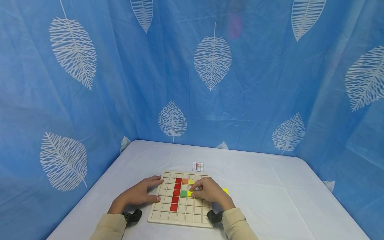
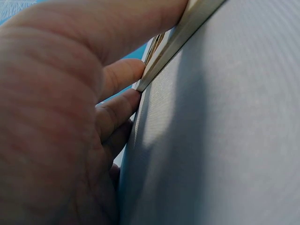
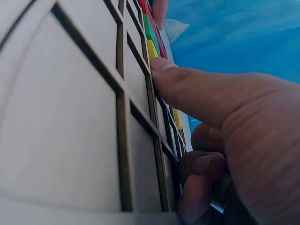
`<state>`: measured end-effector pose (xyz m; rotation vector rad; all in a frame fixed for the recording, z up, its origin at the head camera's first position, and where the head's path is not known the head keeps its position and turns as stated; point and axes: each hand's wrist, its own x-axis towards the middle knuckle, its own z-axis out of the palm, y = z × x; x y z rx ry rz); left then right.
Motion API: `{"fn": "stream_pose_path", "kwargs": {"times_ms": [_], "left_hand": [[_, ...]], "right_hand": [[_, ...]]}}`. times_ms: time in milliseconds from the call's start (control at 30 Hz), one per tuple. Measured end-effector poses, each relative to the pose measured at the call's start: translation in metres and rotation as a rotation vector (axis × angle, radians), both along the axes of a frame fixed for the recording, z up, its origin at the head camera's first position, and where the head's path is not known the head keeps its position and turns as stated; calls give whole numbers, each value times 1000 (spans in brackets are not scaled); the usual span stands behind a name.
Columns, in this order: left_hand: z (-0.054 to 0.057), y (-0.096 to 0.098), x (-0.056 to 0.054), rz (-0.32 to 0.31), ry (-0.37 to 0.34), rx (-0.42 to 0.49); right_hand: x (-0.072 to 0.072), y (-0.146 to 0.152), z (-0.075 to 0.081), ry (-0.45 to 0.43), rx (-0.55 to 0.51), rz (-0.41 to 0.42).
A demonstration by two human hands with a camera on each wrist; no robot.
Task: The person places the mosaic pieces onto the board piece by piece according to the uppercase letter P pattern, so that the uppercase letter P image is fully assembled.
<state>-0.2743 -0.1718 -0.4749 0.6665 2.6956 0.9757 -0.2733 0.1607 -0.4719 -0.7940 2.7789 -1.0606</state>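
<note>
A light wooden grid board (image 1: 164, 216) lies on the table. My left hand (image 1: 139, 193) rests at its left side, fingers and thumb extended against the edge. A column of several red tiles (image 1: 175, 199) sits in the grid. Right of its top are an orange tile (image 1: 185, 181) and a yellow tile (image 1: 191, 181), partly hidden by my right hand (image 1: 208, 190). Its thumb and index finger are at a lower yellow tile (image 1: 189, 194), beside a green tile (image 1: 183, 193). In the right wrist view the thumb touches this yellow tile (image 3: 152, 49); the index fingertip is hidden.
Another yellow piece (image 1: 225, 190) shows beyond the right hand, off the board. A small card (image 1: 198, 166) with a coloured grid pattern lies behind the board. Blue leaf-print curtains (image 1: 255, 83) surround the white table (image 1: 270, 200). Both wrists wear black bands.
</note>
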Motion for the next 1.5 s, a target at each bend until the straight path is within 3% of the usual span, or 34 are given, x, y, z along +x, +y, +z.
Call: {"fn": "stream_pose_path", "kwargs": {"times_ms": [467, 700, 1233, 1500], "left_hand": [[-1, 1, 0, 7, -8, 2], [-2, 0, -1, 1, -10, 8], [0, 1, 0, 3, -11, 5], [0, 0, 1, 2, -5, -6]], "right_hand": [[0, 2, 1, -17, 5, 7], [-1, 6, 1, -36, -33, 54], [5, 13, 36, -59, -117, 40], [4, 28, 40, -69, -157, -12]]}}
